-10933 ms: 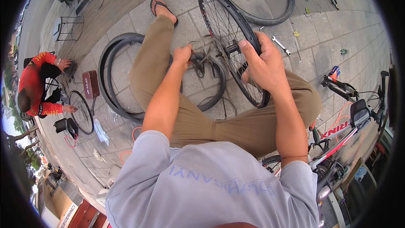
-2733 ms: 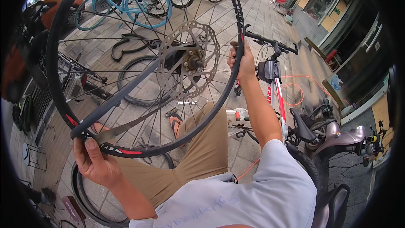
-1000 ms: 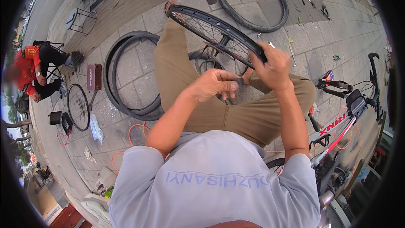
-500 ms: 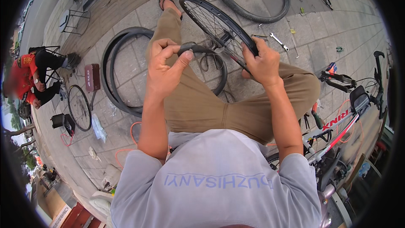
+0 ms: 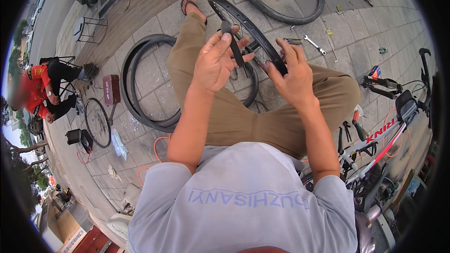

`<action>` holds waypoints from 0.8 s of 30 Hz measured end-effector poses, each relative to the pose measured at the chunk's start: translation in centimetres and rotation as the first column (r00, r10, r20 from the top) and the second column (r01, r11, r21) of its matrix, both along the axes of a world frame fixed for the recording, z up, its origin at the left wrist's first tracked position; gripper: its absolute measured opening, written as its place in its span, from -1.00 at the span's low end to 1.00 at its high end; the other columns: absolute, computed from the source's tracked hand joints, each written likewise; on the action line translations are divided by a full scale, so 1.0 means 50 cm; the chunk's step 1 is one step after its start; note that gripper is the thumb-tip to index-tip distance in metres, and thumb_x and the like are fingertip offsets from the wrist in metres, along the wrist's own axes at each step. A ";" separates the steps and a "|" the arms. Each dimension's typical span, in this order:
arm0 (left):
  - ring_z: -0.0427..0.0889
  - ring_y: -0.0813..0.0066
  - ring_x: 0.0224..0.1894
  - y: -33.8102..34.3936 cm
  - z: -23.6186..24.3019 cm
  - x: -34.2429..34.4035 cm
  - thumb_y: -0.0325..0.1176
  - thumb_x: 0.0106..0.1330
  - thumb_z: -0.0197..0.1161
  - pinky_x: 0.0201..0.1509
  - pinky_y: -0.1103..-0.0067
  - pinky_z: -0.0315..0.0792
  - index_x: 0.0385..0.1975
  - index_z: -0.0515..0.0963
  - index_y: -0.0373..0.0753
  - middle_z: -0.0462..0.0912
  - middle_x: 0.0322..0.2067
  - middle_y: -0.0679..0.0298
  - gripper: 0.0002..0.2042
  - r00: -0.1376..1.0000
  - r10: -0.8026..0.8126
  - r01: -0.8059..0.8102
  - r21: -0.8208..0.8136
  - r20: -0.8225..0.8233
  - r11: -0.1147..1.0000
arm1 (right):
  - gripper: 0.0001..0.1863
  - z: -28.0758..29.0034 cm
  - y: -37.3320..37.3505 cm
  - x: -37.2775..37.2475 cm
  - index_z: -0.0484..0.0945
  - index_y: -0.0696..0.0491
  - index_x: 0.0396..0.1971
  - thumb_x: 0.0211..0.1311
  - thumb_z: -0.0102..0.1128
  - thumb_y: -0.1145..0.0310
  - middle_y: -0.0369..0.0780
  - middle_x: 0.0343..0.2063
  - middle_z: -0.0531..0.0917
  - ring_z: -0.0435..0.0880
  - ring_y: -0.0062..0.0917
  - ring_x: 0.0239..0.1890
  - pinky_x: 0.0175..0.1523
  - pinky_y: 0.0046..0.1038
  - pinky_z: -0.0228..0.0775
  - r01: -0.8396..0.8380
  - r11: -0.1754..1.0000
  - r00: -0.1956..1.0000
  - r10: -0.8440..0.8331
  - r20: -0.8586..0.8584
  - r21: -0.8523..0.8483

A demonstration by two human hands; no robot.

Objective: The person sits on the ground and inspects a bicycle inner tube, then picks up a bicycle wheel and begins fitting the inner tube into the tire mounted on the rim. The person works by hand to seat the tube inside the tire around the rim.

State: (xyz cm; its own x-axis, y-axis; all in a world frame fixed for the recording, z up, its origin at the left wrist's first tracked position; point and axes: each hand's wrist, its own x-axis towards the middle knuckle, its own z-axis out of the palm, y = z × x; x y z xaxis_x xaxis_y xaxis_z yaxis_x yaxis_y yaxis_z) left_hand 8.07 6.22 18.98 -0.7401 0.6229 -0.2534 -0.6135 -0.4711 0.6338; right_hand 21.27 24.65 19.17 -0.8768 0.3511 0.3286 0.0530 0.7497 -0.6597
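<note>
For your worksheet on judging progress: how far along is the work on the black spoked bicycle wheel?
Done: the black spoked bicycle wheel is bare, and black rubber tyres lie loose on the paving. In hand: the right hand grips the rim on the lap, while the left hand holds a black strip against it. Left: no tyre sits on the rim yet; a silver wrench lies unused.
</note>
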 end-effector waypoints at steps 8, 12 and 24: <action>0.56 0.10 0.28 -0.004 -0.001 0.032 -0.13 0.69 -0.12 0.31 0.11 0.55 0.37 0.38 -0.23 0.55 0.26 0.15 -0.57 0.985 -0.145 0.124 0.193 0.096 0.973 | -0.49 0.042 -0.077 -0.035 0.62 0.05 0.04 0.05 0.53 0.34 -0.19 -0.24 0.62 0.66 -0.31 -0.28 -0.16 -0.28 0.48 -0.095 0.961 0.974 0.144 -0.176 0.261; 0.57 0.32 0.23 0.012 -0.003 0.062 -0.17 0.71 -0.14 0.37 0.33 0.46 0.40 0.37 -0.27 0.58 0.17 0.19 -0.57 0.994 -0.105 0.097 0.156 0.039 0.983 | -0.58 0.033 -0.111 -0.056 0.60 0.08 -0.04 0.11 0.47 0.28 -0.20 -0.35 0.63 0.68 -0.28 -0.37 -0.26 -0.28 0.49 -0.021 0.959 0.996 0.043 -0.072 0.284; 0.65 0.34 0.16 0.012 -0.026 0.053 -0.31 0.62 0.08 0.17 0.31 0.67 0.48 0.24 -0.27 0.46 0.32 0.20 -0.50 0.990 -0.027 0.020 -0.051 -0.138 0.998 | -0.74 0.057 -0.031 -0.061 0.67 0.24 -0.10 0.43 0.19 0.35 -0.14 -0.36 0.77 0.70 -0.49 -0.45 -0.25 -0.42 0.52 0.061 0.882 0.976 0.046 0.215 -0.467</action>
State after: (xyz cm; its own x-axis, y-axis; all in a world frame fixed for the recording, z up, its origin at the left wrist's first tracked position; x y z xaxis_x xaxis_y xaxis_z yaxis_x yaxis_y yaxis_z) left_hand 10.73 6.84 17.69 -0.7552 0.6301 -0.1807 -0.5291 -0.4232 0.7355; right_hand 18.21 23.10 22.02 -0.9031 0.4235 -0.0707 0.2371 0.3545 -0.9045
